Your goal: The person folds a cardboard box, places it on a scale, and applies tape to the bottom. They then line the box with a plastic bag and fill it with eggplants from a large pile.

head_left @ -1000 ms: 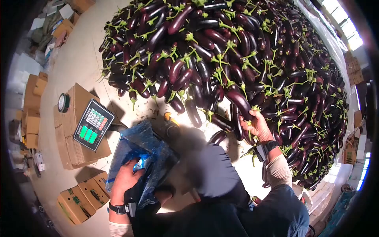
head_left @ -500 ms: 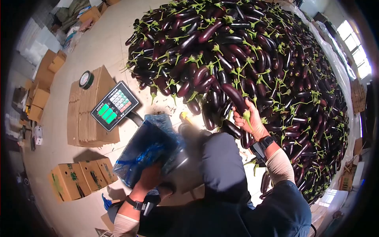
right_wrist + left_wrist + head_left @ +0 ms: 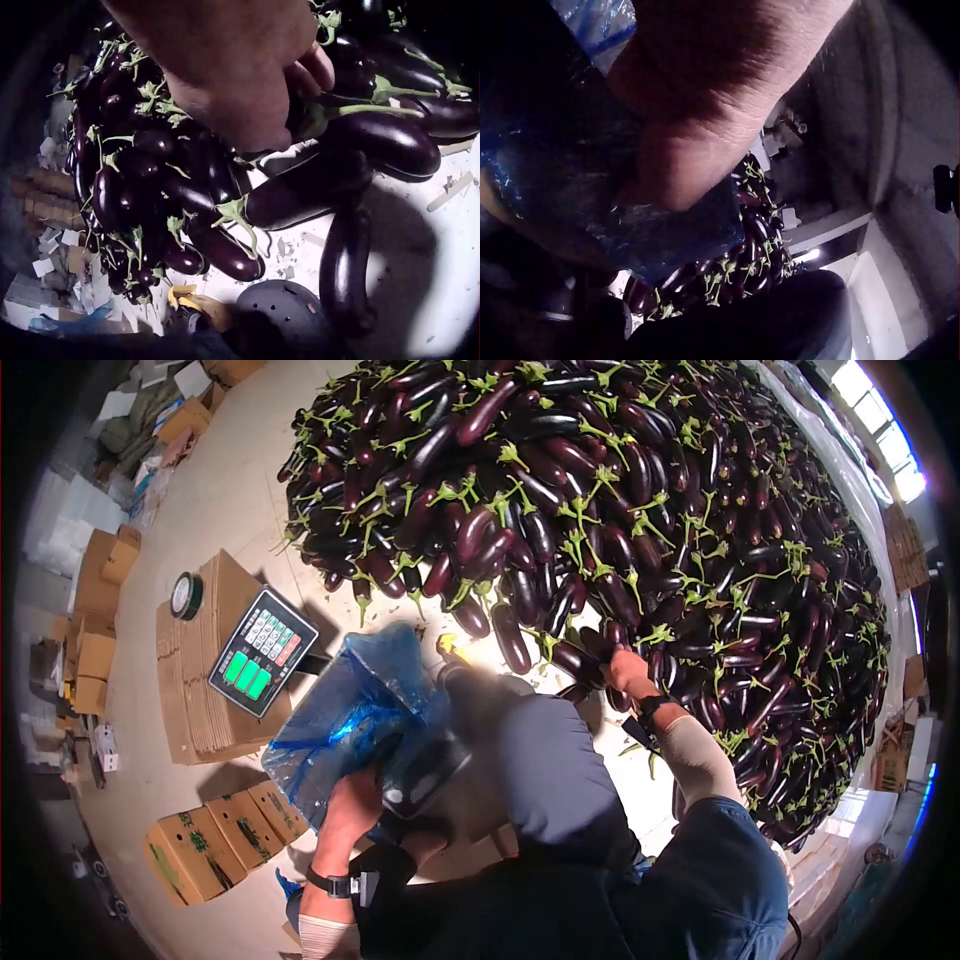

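In the head view my left hand (image 3: 355,805) grips the lower side of a crumpled blue plastic bag (image 3: 330,730), its fingertips hidden. The left wrist view shows that hand (image 3: 697,112) with the thumb against the dark blue plastic (image 3: 682,240). My right hand (image 3: 630,672) is at the near edge of a big eggplant heap (image 3: 600,490). Seen from the right wrist, this hand (image 3: 232,75) has its thumb and fingers curled round a dark eggplant (image 3: 300,124), mostly covered by the hand. Other eggplants (image 3: 307,191) lie just below it.
A scale display (image 3: 262,650) stands left of the bag, before stacked flat cardboard (image 3: 190,690) with a tape roll (image 3: 186,596). Small cartons (image 3: 205,850) sit lower left. A knee (image 3: 555,780) is between my hands. A yellow-tipped object (image 3: 199,304) lies near a dark shoe (image 3: 277,304).
My right hand first lifted and tilted an eggplant, then turned back-up and lowered at the heap's edge. The blue bag has shifted and spread, with my left hand still at it.
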